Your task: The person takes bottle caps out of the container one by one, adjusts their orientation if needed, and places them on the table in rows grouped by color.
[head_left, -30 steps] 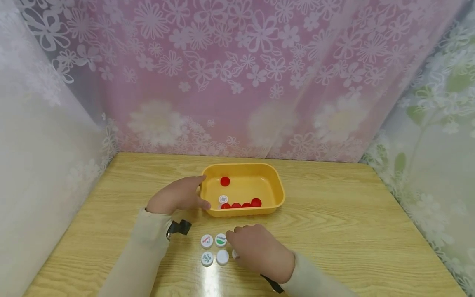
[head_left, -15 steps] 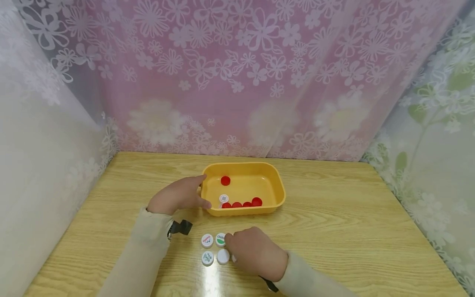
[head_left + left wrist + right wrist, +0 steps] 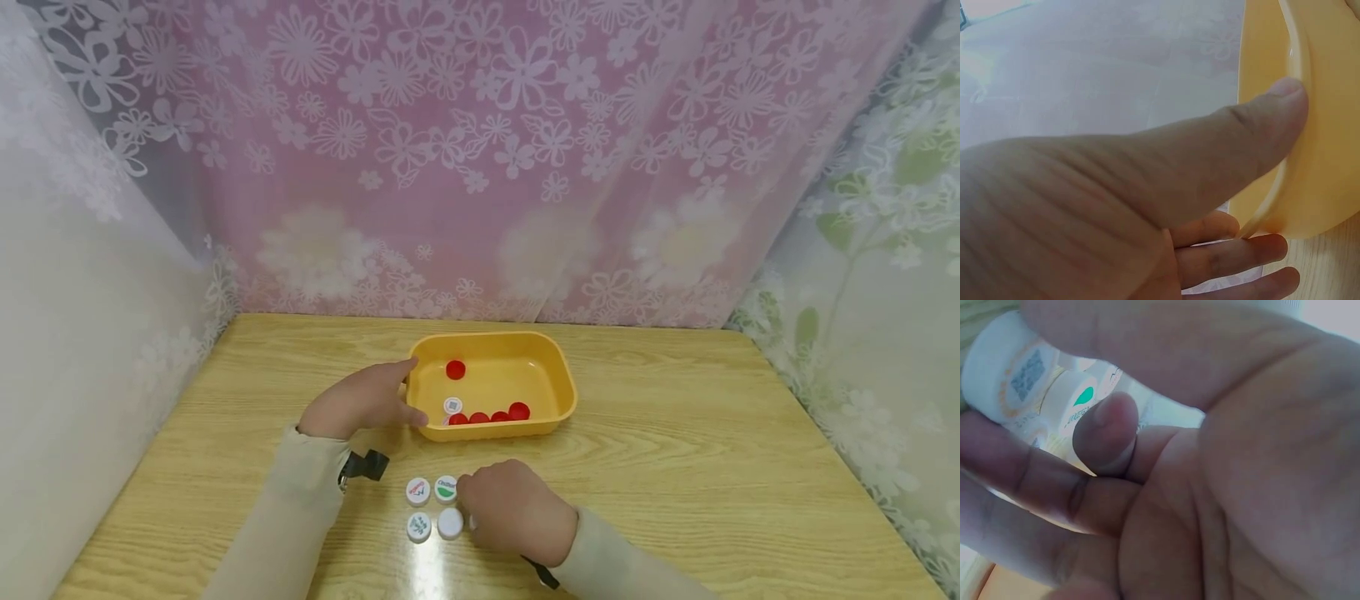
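My left hand (image 3: 360,402) grips the left end of a yellow plastic tray (image 3: 491,431), thumb on the rim (image 3: 1297,56) and fingers along the outside wall. Low over the table, my right hand (image 3: 517,512) pinches a white bottle cap (image 3: 1010,369) with a printed code on its top, between thumb and fingers. From the head that cap is mostly hidden. Just left of this hand lie white caps in two short rows: a red-printed cap (image 3: 417,492), a green-printed cap (image 3: 446,489), a teal-printed cap (image 3: 418,527) and a plain white cap (image 3: 450,523).
Inside the tray, a red cap (image 3: 455,369) lies toward the back left. Several more red caps, one being the red cap (image 3: 519,411) at right, line the front wall near a white cap (image 3: 453,406). A flowered pink curtain (image 3: 480,167) hangs behind the wooden table (image 3: 675,433).
The right hand has shifted very slightly, staying beside the white caps. The left hand keeps its place on the tray, and the laid-out caps have not moved.
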The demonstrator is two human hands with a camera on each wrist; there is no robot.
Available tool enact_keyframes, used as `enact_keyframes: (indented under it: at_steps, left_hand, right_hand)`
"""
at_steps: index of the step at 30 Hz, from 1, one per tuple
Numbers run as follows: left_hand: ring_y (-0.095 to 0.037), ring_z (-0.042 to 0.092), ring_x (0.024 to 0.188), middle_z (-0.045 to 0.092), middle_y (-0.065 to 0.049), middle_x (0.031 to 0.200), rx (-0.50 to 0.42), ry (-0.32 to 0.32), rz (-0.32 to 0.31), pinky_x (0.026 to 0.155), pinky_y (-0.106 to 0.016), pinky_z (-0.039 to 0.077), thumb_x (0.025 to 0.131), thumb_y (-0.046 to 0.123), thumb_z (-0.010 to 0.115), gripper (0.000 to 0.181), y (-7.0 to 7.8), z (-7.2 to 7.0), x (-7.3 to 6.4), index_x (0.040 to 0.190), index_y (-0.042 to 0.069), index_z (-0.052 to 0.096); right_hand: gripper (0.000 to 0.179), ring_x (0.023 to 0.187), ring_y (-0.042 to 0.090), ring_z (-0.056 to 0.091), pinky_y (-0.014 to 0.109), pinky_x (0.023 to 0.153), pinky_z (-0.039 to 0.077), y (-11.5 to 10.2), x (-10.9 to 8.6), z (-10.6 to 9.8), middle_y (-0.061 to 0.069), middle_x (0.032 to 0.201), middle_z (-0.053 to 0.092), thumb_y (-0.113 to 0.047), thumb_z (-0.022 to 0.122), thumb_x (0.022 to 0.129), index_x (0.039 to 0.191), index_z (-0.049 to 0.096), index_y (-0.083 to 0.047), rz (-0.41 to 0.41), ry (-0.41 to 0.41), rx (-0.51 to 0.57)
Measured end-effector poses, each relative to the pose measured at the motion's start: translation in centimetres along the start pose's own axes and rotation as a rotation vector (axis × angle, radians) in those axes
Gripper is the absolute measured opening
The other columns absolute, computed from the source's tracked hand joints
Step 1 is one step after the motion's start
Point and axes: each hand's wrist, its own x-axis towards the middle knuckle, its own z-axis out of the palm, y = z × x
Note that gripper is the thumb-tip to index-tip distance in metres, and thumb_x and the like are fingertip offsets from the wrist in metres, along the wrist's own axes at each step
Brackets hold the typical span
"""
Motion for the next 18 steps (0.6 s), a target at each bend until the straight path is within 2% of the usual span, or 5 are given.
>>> enact_keyframes:
  at_steps: [10, 18]
  left_hand:
    - [-0.032, 0.05, 0.138, 0.052, -0.012, 0.153, 0.028, 0.004, 0.02, 0.115, -0.058, 0.04, 0.086, 0.038, 0.085, 0.097, -0.12, -0.17, 0.31, 0.163, 0.012, 0.033]
    - [-0.035, 0.041, 0.148, 0.045, -0.013, 0.16, 0.045, -0.024, 0.048, 0.118, -0.059, 0.034, 0.092, 0.045, 0.078, 0.093, -0.53, -0.39, -0.02, 0.164, 0.012, 0.029]
  right_hand:
    - [0.021, 0.051, 0.01, 0.042, 0.024, 0.048, 0.035, 0.31, -0.09, -0.02, -0.007, 0.06, 0.046, -0.018, 0.08, 0.081, 0.079, 0.059, -0.015, -0.01, 0.026, 0.009]
    - [0.014, 0.052, 0.009, 0.044, 0.024, 0.049, 0.038, 0.19, -0.09, -0.1, -0.006, 0.061, 0.048, -0.015, 0.076, 0.087, 0.083, 0.062, -0.015, -0.002, -0.007, 0.018]
